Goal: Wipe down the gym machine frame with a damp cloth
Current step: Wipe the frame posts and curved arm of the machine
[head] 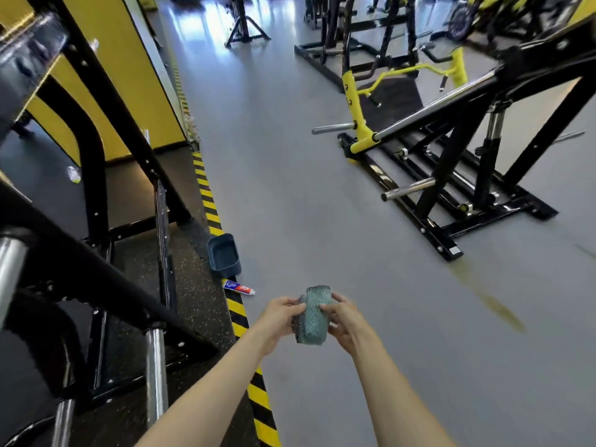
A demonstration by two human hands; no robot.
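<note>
We grip the cloth [314,317], fingers of left hand [277,321] and right hand [347,322] curled round it, over the floor [322,195] beside the frame [96,175].

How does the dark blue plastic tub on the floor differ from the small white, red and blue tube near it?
The dark blue plastic tub is bigger than the small printed tube. The tub is one colour; the tube is white with red and blue print. The tub stands open-topped; the tube lies flat. Both sit by the yellow-black striped tape.
</note>
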